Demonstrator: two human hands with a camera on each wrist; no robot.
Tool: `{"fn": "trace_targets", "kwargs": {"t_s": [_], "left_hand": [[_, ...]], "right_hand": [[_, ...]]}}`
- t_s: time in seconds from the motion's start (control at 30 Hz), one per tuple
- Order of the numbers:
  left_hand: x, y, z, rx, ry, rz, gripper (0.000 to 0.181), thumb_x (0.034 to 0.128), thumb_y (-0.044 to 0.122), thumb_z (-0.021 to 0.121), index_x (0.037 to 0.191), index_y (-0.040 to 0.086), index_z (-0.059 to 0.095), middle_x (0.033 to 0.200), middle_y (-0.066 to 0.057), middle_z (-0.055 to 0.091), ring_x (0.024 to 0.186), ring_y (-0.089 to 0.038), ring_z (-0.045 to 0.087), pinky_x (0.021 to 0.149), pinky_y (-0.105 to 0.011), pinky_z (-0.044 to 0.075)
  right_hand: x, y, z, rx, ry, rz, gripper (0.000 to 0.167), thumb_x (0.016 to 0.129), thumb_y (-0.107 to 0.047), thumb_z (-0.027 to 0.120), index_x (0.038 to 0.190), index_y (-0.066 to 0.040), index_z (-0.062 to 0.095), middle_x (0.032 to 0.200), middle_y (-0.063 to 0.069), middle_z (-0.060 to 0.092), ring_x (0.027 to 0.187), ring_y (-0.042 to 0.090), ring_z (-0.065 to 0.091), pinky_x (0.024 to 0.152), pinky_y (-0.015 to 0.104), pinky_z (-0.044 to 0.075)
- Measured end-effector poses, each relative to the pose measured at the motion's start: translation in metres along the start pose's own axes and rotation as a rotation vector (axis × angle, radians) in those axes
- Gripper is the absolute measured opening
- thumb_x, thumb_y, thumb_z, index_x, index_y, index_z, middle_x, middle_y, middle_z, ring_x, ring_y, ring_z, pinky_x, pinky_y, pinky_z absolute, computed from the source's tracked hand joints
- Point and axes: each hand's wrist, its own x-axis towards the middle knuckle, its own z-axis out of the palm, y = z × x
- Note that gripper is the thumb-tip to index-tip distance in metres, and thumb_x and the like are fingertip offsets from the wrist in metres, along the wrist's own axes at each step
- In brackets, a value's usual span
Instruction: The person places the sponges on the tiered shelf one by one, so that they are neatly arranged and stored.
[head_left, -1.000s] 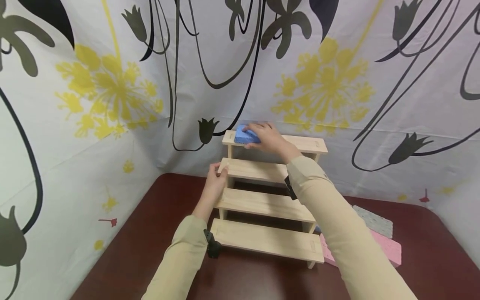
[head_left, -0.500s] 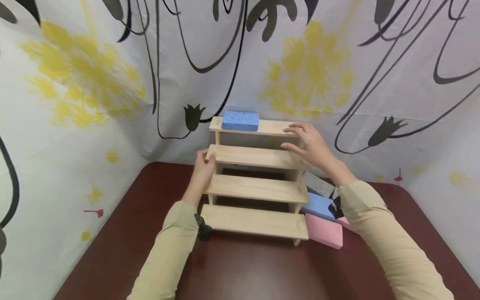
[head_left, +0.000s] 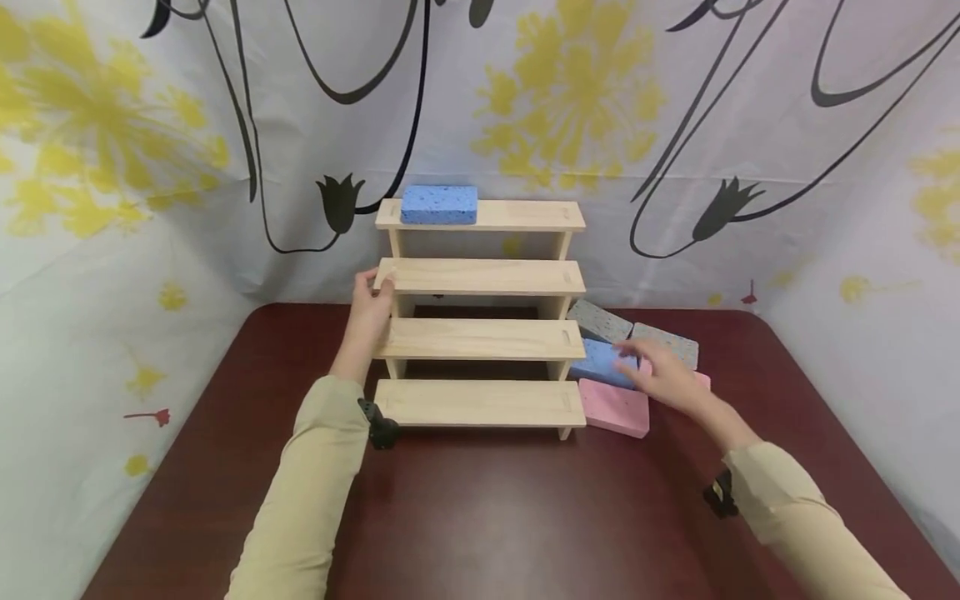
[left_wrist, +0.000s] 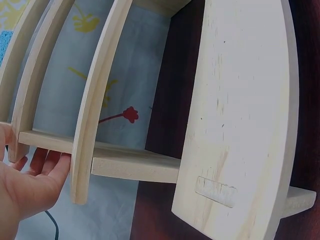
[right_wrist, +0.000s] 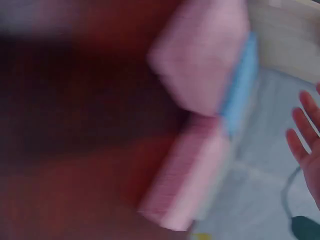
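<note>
A four-step wooden rack [head_left: 480, 277] stands at the back of the table. My left hand [head_left: 369, 312] grips its left end at the second step from the top, thumb over the board and fingers by the side panel [left_wrist: 135, 167]. On the top step's left part lies a blue sponge [head_left: 439, 205]. My right hand [head_left: 660, 372] hovers with fingers spread over a second blue sponge [head_left: 600, 363] right of the rack, holding nothing. In front of that lies a pink sponge [head_left: 615, 408]; another pink one [right_wrist: 185, 175] is partly hidden by the hand in the head view.
Two grey sponges, one [head_left: 600, 321] against the rack and one [head_left: 667, 343] farther right, lie behind the coloured ones. The dark red table [head_left: 480, 508] extends in front of the rack. Patterned white cloth [head_left: 247, 225] hangs around the back and sides.
My right hand has left the blue sponge on the top step and moved down and right to the sponges beside the rack. My left hand keeps its grip. The head view has tilted down.
</note>
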Motion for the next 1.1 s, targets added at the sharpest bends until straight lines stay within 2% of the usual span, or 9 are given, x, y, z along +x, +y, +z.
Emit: {"fn": "trace_targets", "kwargs": {"t_s": [0.1, 0.2, 0.27, 0.4, 0.63, 0.73, 0.83, 0.9, 1.1], "left_hand": [[0.0, -0.001, 0.0, 0.012, -0.002, 0.001, 0.047, 0.097, 0.029, 0.039, 0.138, 0.011, 0.027, 0.136, -0.021, 0.04, 0.12, -0.03, 0.043, 0.104, -0.04, 0.034], [0.003, -0.001, -0.001, 0.012, 0.004, 0.003, 0.047, 0.0972, 0.029, 0.039, 0.139, 0.011, 0.027, 0.135, -0.021, 0.04, 0.12, -0.031, 0.043, 0.105, -0.04, 0.033], [0.005, -0.002, -0.001, 0.008, 0.004, -0.006, 0.047, 0.0972, 0.028, 0.039, 0.139, 0.011, 0.027, 0.135, -0.021, 0.041, 0.12, -0.031, 0.044, 0.105, -0.04, 0.034], [0.007, -0.005, 0.002, 0.007, -0.001, -0.006, 0.047, 0.0969, 0.028, 0.04, 0.138, 0.01, 0.028, 0.134, -0.022, 0.041, 0.119, -0.032, 0.044, 0.104, -0.04, 0.034], [0.004, -0.004, 0.001, 0.028, 0.019, 0.005, 0.049, 0.0961, 0.035, 0.041, 0.138, 0.012, 0.028, 0.132, -0.02, 0.043, 0.117, -0.029, 0.046, 0.103, -0.038, 0.036], [0.002, -0.003, 0.0, 0.03, 0.014, 0.002, 0.049, 0.0963, 0.036, 0.04, 0.138, 0.012, 0.028, 0.133, -0.02, 0.042, 0.119, -0.029, 0.045, 0.103, -0.038, 0.035], [0.002, -0.003, 0.0, 0.021, 0.015, 0.006, 0.049, 0.0964, 0.034, 0.04, 0.137, 0.011, 0.028, 0.132, -0.021, 0.042, 0.117, -0.029, 0.046, 0.102, -0.039, 0.036], [0.004, -0.003, -0.001, 0.004, 0.0, 0.002, 0.047, 0.0971, 0.028, 0.04, 0.138, 0.009, 0.027, 0.134, -0.022, 0.041, 0.119, -0.032, 0.045, 0.104, -0.042, 0.034], [0.005, -0.006, 0.001, 0.012, 0.005, 0.008, 0.047, 0.0969, 0.029, 0.04, 0.138, 0.009, 0.028, 0.135, -0.022, 0.039, 0.12, -0.032, 0.043, 0.105, -0.043, 0.033]], "right_hand": [[-0.019, 0.009, 0.017, -0.061, -0.1, -0.025, 0.043, 0.081, -0.028, 0.068, 0.113, 0.001, 0.059, 0.105, 0.016, 0.063, 0.096, 0.03, 0.058, 0.083, 0.049, 0.047], [-0.026, 0.011, 0.03, -0.136, -0.159, -0.043, 0.059, 0.075, -0.039, 0.072, 0.117, -0.001, 0.057, 0.109, 0.016, 0.062, 0.099, 0.03, 0.057, 0.085, 0.048, 0.047], [-0.029, 0.012, 0.034, -0.166, -0.188, -0.022, 0.069, 0.072, -0.045, 0.073, 0.122, -0.003, 0.052, 0.115, 0.018, 0.06, 0.105, 0.033, 0.056, 0.089, 0.051, 0.044], [-0.031, 0.013, 0.029, -0.176, -0.193, 0.033, 0.076, 0.068, -0.037, 0.077, 0.128, -0.003, 0.045, 0.117, 0.022, 0.055, 0.105, 0.036, 0.054, 0.088, 0.054, 0.043], [-0.018, 0.013, -0.004, -0.133, -0.124, 0.064, 0.078, 0.061, -0.026, 0.08, 0.126, 0.0, 0.045, 0.109, 0.022, 0.051, 0.091, 0.029, 0.049, 0.071, 0.039, 0.047], [-0.007, 0.009, -0.02, -0.116, -0.085, 0.062, 0.078, 0.063, -0.026, 0.08, 0.126, 0.002, 0.043, 0.11, 0.023, 0.049, 0.091, 0.03, 0.048, 0.07, 0.041, 0.048], [0.008, 0.001, -0.034, -0.101, -0.034, 0.048, 0.079, 0.065, -0.027, 0.08, 0.127, 0.003, 0.042, 0.115, 0.024, 0.046, 0.098, 0.033, 0.047, 0.078, 0.049, 0.046], [0.02, -0.006, -0.043, -0.097, 0.017, 0.024, 0.08, 0.066, -0.027, 0.08, 0.128, 0.004, 0.042, 0.115, 0.024, 0.046, 0.099, 0.033, 0.046, 0.079, 0.052, 0.044], [0.059, -0.032, -0.063, -0.083, 0.174, -0.043, 0.082, 0.066, -0.023, 0.081, 0.132, 0.001, 0.039, 0.116, 0.025, 0.045, 0.094, 0.033, 0.045, 0.07, 0.049, 0.044]]}}
